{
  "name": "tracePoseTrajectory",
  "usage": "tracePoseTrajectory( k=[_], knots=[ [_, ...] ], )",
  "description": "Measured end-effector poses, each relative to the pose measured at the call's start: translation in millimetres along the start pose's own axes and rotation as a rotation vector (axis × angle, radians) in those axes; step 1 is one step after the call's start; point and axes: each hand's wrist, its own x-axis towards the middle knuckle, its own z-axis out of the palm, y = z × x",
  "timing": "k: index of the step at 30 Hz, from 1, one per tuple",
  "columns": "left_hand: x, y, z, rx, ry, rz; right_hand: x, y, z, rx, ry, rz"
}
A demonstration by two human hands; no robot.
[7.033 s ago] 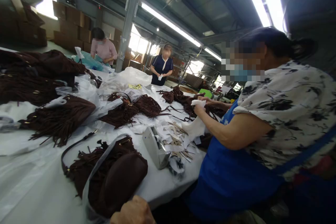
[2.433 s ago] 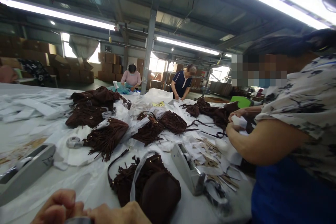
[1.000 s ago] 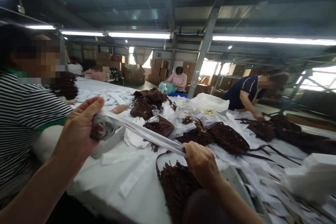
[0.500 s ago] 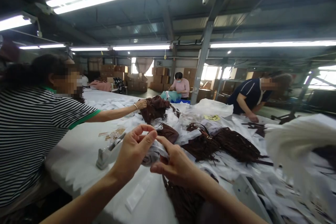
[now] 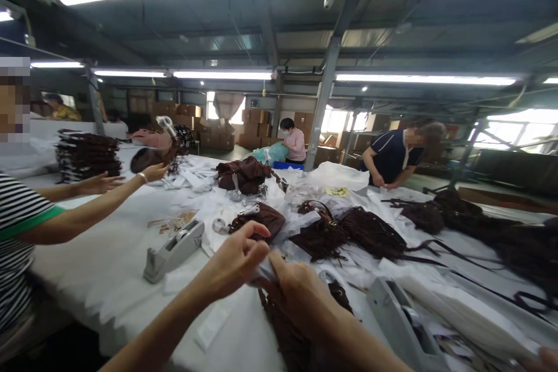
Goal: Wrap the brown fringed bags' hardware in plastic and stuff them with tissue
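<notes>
My left hand point(image 5: 233, 258) and my right hand point(image 5: 300, 290) meet above the white table point(image 5: 87, 256), both pinched on a bunched piece of clear plastic wrap point(image 5: 264, 272) between them. Just below them lies a dark brown fringed bag point(image 5: 300, 325), partly hidden by my right forearm. A grey tape dispenser point(image 5: 173, 250) stands to the left of my hands, and a second one point(image 5: 399, 328) to the right.
More brown fringed bags point(image 5: 344, 232) and white wrapping lie over the table. A person in a striped shirt point(image 5: 17, 232) at the left holds up a brown bag point(image 5: 150, 157). Two other people point(image 5: 394, 154) work at the far side. Stacked bags point(image 5: 87, 154) sit far left.
My hands have dropped lower and closer together, still holding the plastic. The striped-shirt person has lifted a brown bag off the pile and swung it left.
</notes>
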Motion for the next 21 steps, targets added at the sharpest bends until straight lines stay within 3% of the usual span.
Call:
tracePoseTrajectory(
  k=[2, 4, 7, 11, 13, 15, 18, 19, 21],
  knots=[
    [-2.8, 2.9, -3.3, 0.274, -0.177, -0.003, -2.7, 5.8, -8.6, -0.118, -0.079, -0.084],
    [-4.0, 10.0, -2.2, 0.312, -0.150, 0.024, -1.3, 5.6, -18.2, -0.074, -0.049, -0.099],
    [-0.6, 19.9, 7.6, 0.006, 0.066, 0.052, 4.3, -2.3, -25.5, 0.134, 0.060, -0.001],
    [5.7, 16.5, 24.4, -0.455, 0.423, 0.097, 4.1, -9.4, -14.4, 0.296, 0.174, 0.102],
    [4.8, 8.4, 28.0, -0.483, 0.464, 0.079, -1.9, -5.4, -7.1, 0.240, 0.193, 0.115],
    [0.3, -0.7, 27.8, -0.282, 0.300, 0.068, -10.9, 2.1, -3.6, 0.057, 0.136, 0.089],
    [-8.1, -11.7, 26.2, 0.205, -0.094, 0.044, -24.3, 10.6, -5.4, -0.239, -0.051, -0.021],
    [-10.3, -14.0, 26.8, 0.316, -0.147, 0.044, -27.1, 11.0, -7.0, -0.285, -0.104, -0.054],
    [-13.3, -16.0, 29.7, 0.362, -0.129, 0.038, -29.2, 8.4, -10.7, -0.253, -0.128, -0.075]
  ],
)
